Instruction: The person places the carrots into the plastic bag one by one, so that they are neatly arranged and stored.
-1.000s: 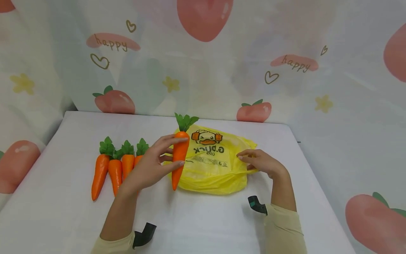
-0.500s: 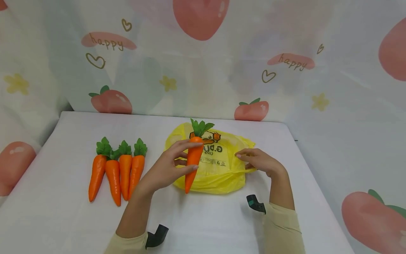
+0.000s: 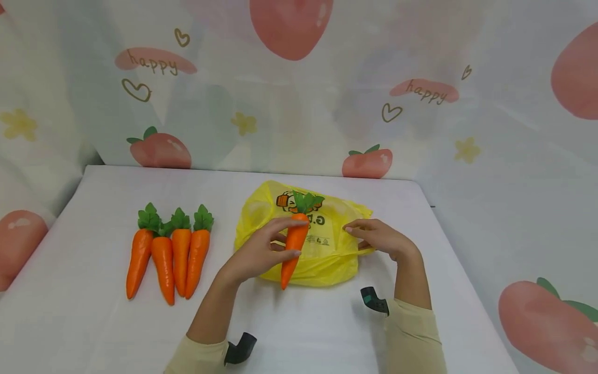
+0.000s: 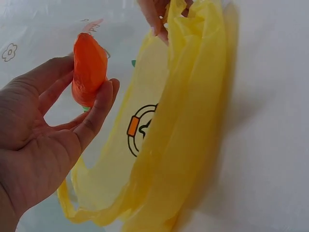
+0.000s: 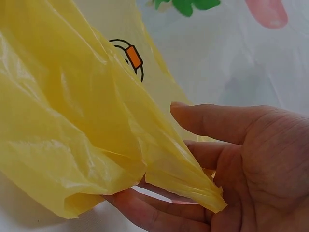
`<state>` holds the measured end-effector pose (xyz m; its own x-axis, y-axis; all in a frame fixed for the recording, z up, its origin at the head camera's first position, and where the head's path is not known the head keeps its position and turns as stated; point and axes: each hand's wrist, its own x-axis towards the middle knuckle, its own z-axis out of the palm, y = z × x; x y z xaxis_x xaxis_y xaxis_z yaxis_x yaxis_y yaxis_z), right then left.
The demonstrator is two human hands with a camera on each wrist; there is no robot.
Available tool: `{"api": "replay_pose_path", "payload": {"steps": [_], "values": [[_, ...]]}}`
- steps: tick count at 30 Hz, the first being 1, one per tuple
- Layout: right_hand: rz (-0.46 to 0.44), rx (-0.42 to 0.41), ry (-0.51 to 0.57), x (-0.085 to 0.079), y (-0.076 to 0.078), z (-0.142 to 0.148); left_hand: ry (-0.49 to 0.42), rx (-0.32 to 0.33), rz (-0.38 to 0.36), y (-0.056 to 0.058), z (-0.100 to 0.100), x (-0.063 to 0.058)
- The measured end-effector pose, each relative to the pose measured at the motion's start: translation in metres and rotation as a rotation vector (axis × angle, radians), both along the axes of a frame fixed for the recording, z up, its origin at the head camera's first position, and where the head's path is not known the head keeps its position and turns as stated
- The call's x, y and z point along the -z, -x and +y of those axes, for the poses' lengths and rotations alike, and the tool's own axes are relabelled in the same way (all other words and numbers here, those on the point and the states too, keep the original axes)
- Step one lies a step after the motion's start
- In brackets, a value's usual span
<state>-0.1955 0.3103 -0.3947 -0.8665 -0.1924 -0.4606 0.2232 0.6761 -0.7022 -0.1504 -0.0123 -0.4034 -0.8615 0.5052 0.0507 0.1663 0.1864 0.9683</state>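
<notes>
An orange carrot (image 3: 295,243) with a green leafy top is pinched between the fingers and thumb of my left hand (image 3: 261,253), tip toward me. In the head view it overlaps the yellow plastic bag (image 3: 317,270), which lies on the table with a duck print on its far side. My right hand (image 3: 382,240) holds the bag's right edge, raising it. From the right wrist view, several fingers (image 5: 159,215) pass under the bag's corner while the thumb stands apart. The left wrist view shows the carrot (image 4: 89,70) end-on beside the bag's mouth (image 4: 145,111).
Several more carrots (image 3: 162,265) lie side by side on the white table (image 3: 93,322), left of the bag, leaves pointing away. A printed cloth backdrop (image 3: 289,93) rises behind the table. Black wrist cameras (image 3: 240,348) stick out from both sleeves.
My left hand has carried the carrot rightward and a little lower, over the front of the bag. My right hand stays at the bag's edge, nearly still.
</notes>
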Motion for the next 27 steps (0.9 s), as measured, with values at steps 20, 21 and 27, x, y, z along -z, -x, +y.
{"api": "replay_pose_path", "payload": {"steps": [20, 21, 27], "values": [[-0.011, -0.029, -0.003, -0.004, -0.002, 0.001, 0.103, 0.011, -0.113, 0.015, 0.031, 0.017], [-0.010, -0.030, -0.003, -0.004, -0.002, 0.000, 0.106, 0.012, -0.117, 0.017, 0.033, 0.018], [-0.013, -0.047, 0.003, -0.003, -0.001, 0.000, 0.075, -0.024, -0.188, 0.024, 0.041, 0.025]]}}
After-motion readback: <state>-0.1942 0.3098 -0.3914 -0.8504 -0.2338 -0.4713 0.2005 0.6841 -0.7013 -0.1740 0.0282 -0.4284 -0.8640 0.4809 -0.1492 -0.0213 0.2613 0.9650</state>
